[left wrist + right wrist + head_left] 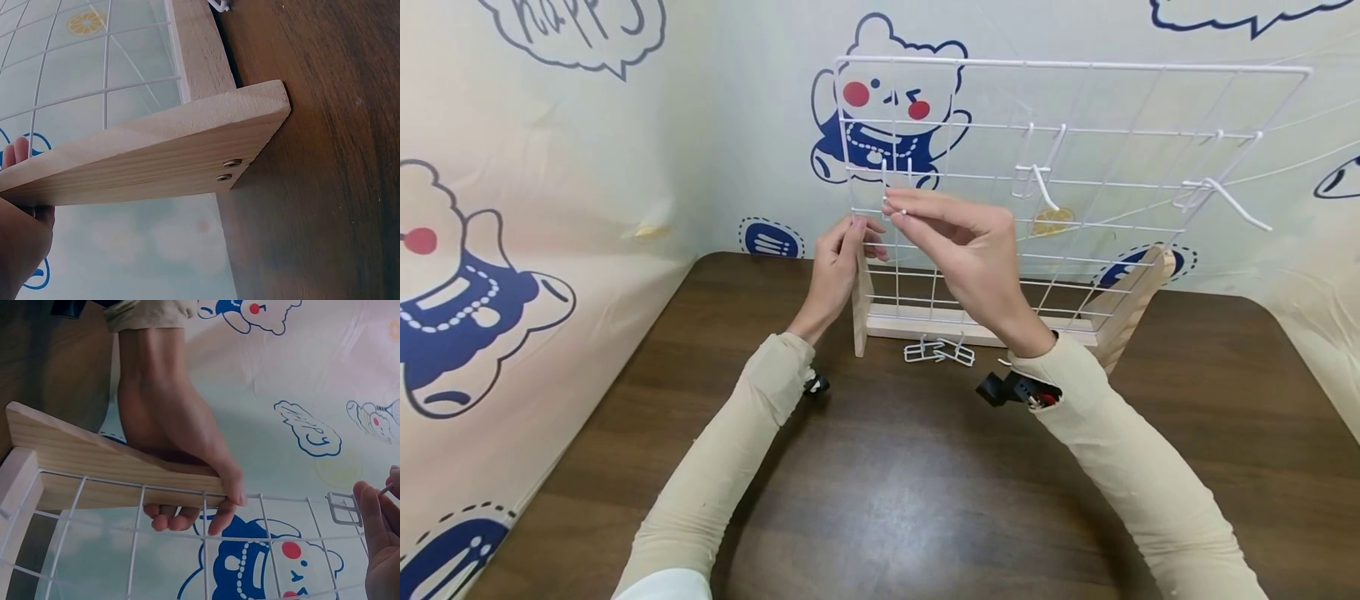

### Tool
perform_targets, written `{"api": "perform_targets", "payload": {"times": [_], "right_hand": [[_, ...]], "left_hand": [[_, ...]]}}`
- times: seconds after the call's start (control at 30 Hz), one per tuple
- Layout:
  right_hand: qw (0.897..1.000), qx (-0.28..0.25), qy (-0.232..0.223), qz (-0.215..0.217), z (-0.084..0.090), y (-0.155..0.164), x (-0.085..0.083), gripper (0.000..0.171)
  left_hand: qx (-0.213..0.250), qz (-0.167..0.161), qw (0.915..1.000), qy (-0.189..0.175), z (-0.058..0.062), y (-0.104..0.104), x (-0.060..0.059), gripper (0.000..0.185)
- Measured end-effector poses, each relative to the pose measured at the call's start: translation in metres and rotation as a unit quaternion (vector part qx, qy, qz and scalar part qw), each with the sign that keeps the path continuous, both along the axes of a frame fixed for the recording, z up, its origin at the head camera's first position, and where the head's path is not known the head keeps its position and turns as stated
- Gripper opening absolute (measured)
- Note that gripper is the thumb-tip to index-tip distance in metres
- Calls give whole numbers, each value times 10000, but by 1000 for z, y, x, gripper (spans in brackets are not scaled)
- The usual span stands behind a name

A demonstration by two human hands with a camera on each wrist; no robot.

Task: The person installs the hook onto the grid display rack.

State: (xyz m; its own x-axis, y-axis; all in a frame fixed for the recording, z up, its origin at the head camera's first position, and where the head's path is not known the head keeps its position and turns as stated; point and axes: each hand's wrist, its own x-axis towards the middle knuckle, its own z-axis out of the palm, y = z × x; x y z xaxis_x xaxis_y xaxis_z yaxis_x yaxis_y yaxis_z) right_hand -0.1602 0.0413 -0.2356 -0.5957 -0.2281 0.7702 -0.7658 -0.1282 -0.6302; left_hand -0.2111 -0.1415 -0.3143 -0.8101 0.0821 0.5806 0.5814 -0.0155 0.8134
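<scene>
Head view. A white wire grid panel (1075,192) is seen standing upright in a wooden stand (977,325) on a dark wooden surface (925,483). The left hand (835,271) is wrapped round the stand's left upright at the grid's left edge. The right hand (970,242) is raised in front of the grid, its fingers pinched on a small white wire hook (897,208) held against the wires of the left column. Two further hooks are already hung on the grid: one near the middle (1043,185), one toward the right edge (1225,200). Spare hooks (938,351) are laid on the surface just in front of the stand's base. No containers are shown.

Left wrist view. The stand's wooden side piece (156,156) is seen from close by, two screw heads (228,170) set in it, the grid wires (106,81) behind it. Only fingertips of the left hand (19,156) are seen, curled over the wood's far edge.

Right wrist view. The left hand (181,444) is shown gripping the side piece (94,469), fingers curled under it. At the right margin the right hand's fingers (375,519) are pinched on a thin wire, beside a hook frame (344,509) on the grid.

Handling, as judged: the hook is light, stiff and thin, easily dropped, and best pinched at its shank. The grid is light and springy; the wooden upright is judged the firmest place to steady it.
</scene>
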Motion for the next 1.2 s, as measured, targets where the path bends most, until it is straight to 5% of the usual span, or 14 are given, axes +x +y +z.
{"api": "perform_targets", "payload": {"times": [0.4, 0.73, 0.97, 1.2], "right_hand": [[9999, -119, -28, 105, 14, -13, -8, 19], [10000, -24, -68, 28, 40, -22, 2, 16], [10000, -54, 57, 7, 29, -26, -30, 17], [9999, -133, -109, -6, 27, -27, -34, 18]], "left_hand": [[33, -113, 9999, 23, 0, 0, 0, 35], [62, -96, 9999, 89, 0, -1, 1, 35], [13, -88, 9999, 88, 0, -1, 1, 36], [69, -85, 9999, 54, 1, 0, 1, 36]]}}
